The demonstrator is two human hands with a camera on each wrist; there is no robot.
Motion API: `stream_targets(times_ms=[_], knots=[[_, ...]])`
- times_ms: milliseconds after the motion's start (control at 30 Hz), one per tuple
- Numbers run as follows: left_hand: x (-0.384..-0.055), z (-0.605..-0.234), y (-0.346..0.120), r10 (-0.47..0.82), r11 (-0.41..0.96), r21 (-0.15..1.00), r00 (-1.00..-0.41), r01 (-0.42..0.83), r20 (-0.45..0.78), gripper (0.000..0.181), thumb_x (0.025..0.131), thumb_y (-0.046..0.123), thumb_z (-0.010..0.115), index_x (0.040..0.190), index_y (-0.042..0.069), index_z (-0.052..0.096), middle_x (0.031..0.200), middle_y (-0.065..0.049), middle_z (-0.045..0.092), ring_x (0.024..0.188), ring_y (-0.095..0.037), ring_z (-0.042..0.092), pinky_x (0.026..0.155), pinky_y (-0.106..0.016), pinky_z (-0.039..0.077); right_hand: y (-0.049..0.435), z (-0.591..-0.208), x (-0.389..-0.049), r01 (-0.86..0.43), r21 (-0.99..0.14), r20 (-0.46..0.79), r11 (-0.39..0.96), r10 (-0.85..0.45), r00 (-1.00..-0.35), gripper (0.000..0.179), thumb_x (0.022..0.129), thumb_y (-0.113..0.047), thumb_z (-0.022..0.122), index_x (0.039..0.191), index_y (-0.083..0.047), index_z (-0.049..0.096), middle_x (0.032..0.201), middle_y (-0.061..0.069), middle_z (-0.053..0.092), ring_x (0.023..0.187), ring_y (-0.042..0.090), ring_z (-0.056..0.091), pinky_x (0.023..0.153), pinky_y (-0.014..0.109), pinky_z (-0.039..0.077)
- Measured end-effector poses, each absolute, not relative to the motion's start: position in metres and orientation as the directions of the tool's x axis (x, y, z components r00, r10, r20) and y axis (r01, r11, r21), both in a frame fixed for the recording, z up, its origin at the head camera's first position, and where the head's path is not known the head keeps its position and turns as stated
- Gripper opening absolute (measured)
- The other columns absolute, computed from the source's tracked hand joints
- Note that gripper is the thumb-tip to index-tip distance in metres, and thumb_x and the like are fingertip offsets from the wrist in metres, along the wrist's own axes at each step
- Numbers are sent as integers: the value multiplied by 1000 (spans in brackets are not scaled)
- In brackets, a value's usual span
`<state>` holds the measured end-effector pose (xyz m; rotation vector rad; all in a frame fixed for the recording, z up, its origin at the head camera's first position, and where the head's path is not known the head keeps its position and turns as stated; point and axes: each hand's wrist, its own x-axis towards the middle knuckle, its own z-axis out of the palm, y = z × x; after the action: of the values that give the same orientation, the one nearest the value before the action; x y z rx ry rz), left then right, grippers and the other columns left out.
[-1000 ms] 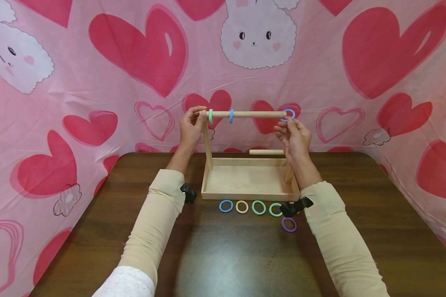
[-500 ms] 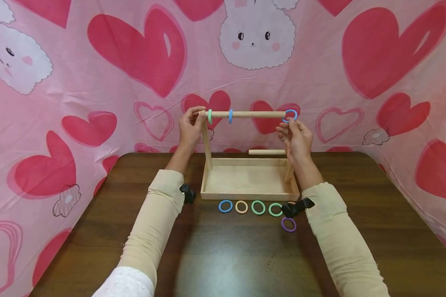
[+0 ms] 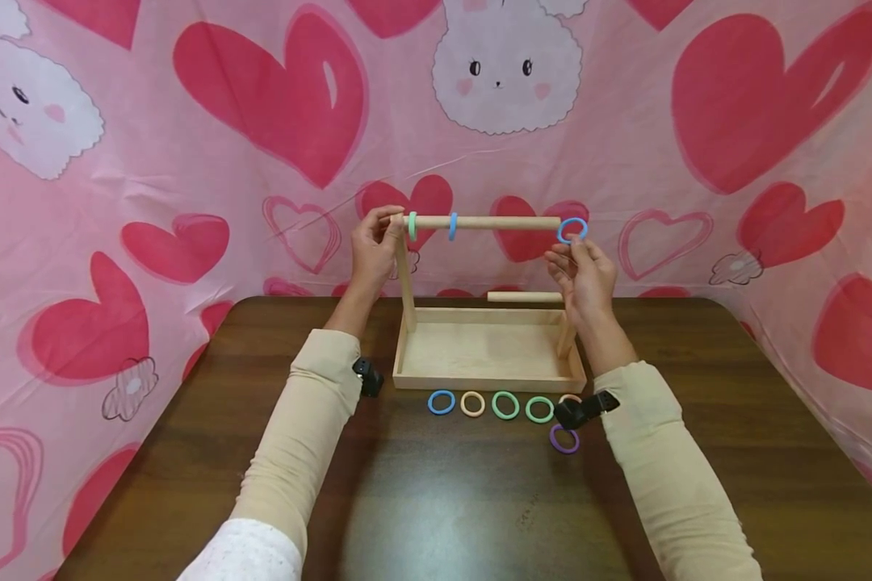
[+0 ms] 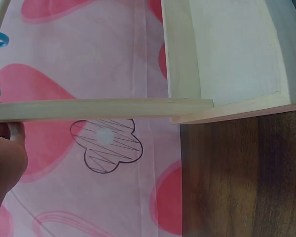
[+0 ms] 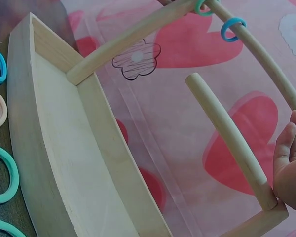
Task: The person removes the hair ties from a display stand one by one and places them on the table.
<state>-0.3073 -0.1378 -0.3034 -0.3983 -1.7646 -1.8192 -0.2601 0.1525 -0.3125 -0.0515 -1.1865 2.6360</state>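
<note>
At the upper left of the wooden stand, my left hand (image 3: 375,246) pinches the top of the tall post (image 3: 405,282), where the long upper rod (image 3: 505,223) joins it. A light green ring (image 3: 412,227) and a blue ring (image 3: 453,227) hang on that rod, towards its left end. Just beyond the rod's free right end, my right hand (image 3: 587,278) pinches another blue ring (image 3: 572,230) by its lower edge. In the right wrist view only part of the right hand (image 5: 292,165) shows, and its ring is out of sight.
A shorter lower rod (image 5: 232,140) juts left from the short right post (image 3: 566,337). Below is the stand's tray base (image 3: 490,385). In front lie a blue ring (image 3: 441,403), a cream ring (image 3: 472,404), green rings (image 3: 505,406) and a purple ring (image 3: 564,439); the right wrist camera partly covers another.
My right hand has moved slightly right and down with the blue ring, which overlapped the rod's end before and is now beside it. My left hand stays in place.
</note>
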Motion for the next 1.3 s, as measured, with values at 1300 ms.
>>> stream_targets(times_ms=[1300], knots=[[-307, -302, -137, -194, 10, 822, -805, 569, 560, 21, 98, -2, 61, 115, -14, 62, 80, 21, 63, 78, 3, 60, 74, -16, 50, 161, -326, -240, -176, -715, 95, -677, 155, -983, 27, 108, -14, 45, 91, -9, 67, 74, 3, 75, 66, 12, 73, 66, 20, 59]])
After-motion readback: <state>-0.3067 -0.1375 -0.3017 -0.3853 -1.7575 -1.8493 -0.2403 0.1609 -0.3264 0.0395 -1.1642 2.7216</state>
